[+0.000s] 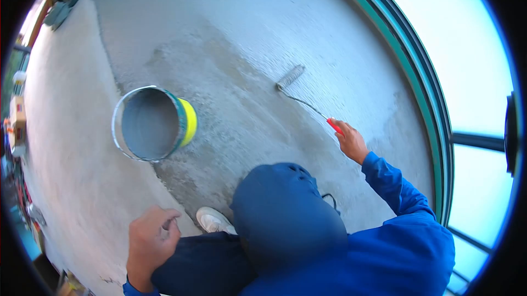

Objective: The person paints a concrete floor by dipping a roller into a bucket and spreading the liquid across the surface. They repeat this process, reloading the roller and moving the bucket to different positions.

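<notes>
The right grip (351, 141) is closed firmly around the red handle of a wire-framed paint roller (290, 77), with the arm stretched forward in a blue sleeve (392, 183). The roller's grey-soaked cover lies on the rough concrete floor (66, 164), well ahead of the crouched knee, inside a wet, stippled patch. The left grip (151, 235) is loosely curled on nothing and rests on the dark blue trouser leg. A round bucket of grey coating with a yellow-green band (188, 122) stands to the left, well apart from the roller. Rolling well here probably calls for even pressure and long overlapping strokes, with the white shoe (214, 220) kept off the wet area.
</notes>
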### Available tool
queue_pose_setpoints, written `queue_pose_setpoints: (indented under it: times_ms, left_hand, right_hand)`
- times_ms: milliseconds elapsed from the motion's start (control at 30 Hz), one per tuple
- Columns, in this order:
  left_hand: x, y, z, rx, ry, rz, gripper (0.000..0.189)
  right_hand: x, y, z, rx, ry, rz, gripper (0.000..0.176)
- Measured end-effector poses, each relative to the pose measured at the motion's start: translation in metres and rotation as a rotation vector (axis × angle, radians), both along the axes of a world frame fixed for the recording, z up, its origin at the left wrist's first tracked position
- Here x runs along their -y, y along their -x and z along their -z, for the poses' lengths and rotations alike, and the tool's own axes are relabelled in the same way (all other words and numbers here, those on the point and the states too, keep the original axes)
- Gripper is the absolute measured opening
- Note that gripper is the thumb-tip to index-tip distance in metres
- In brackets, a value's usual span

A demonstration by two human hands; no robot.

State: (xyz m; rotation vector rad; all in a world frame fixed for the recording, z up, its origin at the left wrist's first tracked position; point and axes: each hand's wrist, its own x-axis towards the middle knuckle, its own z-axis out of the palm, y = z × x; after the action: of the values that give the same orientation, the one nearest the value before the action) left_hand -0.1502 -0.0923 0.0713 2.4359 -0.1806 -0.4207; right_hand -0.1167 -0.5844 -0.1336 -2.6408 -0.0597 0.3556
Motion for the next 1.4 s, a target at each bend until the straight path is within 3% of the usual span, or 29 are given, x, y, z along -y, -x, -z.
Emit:
queue_pose_setpoints:
  times_ms: [233,333,533,667,833,900,967,1033,1167,1233,1400]
  left_hand:
    - [-0.024,-0.03,0.004,0.079,-0.023,-0.05,0.014]
    - [-0.063,-0.063,0.021,0.217,-0.026,-0.228,0.013]
    - [-0.186,-0.151,0.087,0.39,-0.145,-0.302,0.028]
    - [-0.197,-0.164,0.102,0.049,-0.117,-0.404,0.033]
    - [-0.196,-0.166,0.11,-0.299,-0.064,-0.443,0.041]
    - [-0.195,-0.162,0.107,-0.326,-0.056,-0.453,0.047]
    - [-0.196,-0.156,0.109,-0.281,-0.012,-0.48,0.045]
    - [-0.201,-0.148,0.113,-0.236,0.07,-0.503,0.047]
    - [-0.235,-0.136,0.122,-0.214,-0.173,-0.504,0.04]
    - [-0.256,-0.129,0.132,-0.21,-0.344,-0.472,0.036]
    - [-0.252,-0.101,0.129,-0.216,-0.345,-0.58,0.03]
  right_hand:
    - [0.081,0.169,-0.032,-0.152,0.045,0.189,0.039]
    - [0.117,0.233,-0.045,-0.213,0.073,0.262,0.04]
    - [0.114,0.268,-0.081,-0.311,0.195,0.357,0.041]
    - [0.098,0.205,-0.032,-0.035,0.096,0.196,0.044]
    - [0.028,0.026,0.0,0.245,0.127,-0.039,0.038]
    - [-0.02,-0.041,-0.033,0.186,0.148,-0.108,0.038]
    - [-0.065,-0.086,-0.076,0.312,0.081,-0.255,0.035]
    - [-0.116,-0.108,-0.143,0.215,0.068,-0.248,0.033]
    - [-0.189,-0.125,-0.219,0.388,-0.023,-0.563,0.03]
    - [-0.222,-0.127,-0.236,0.396,0.031,-0.735,0.028]
    - [-0.305,-0.126,-0.228,0.375,0.246,-0.947,0.024]
